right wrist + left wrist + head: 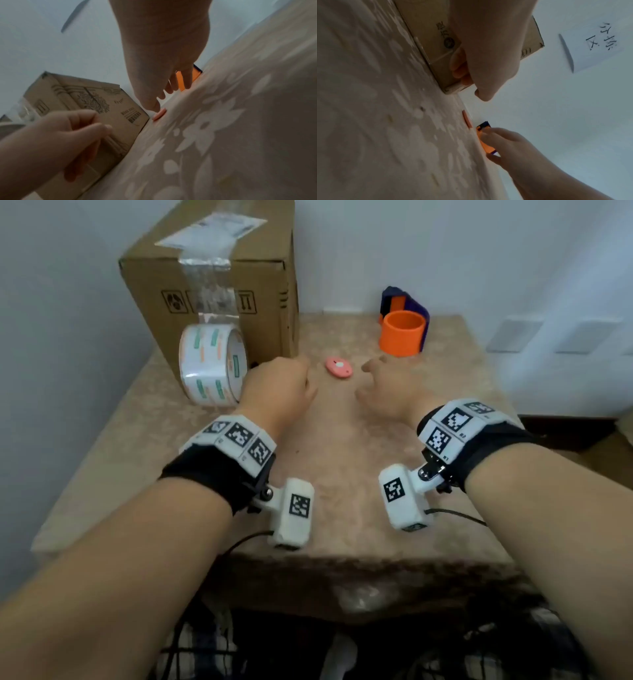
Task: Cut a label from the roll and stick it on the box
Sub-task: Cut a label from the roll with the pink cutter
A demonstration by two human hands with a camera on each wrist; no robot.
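A tall cardboard box [212, 285] stands at the table's back left, sealed with clear tape and bearing a white sheet on top. A roll of printed labels [212, 364] stands on edge against its front. A small pink cutter [339, 367] lies mid-table. My left hand [284, 381] hovers just right of the roll, fingers curled into a loose fist with nothing in it. My right hand [383, 381] is spread and relaxed to the right of the cutter. In the right wrist view its index fingertip [157, 108] sits right by the cutter [159, 115]; contact is unclear.
An orange cup [404, 333] stands at the back right with a dark blue and orange object [404, 301] behind it. The table carries a beige flowered cloth [342, 474]. Walls close in at left and behind. Cables hang below the front edge.
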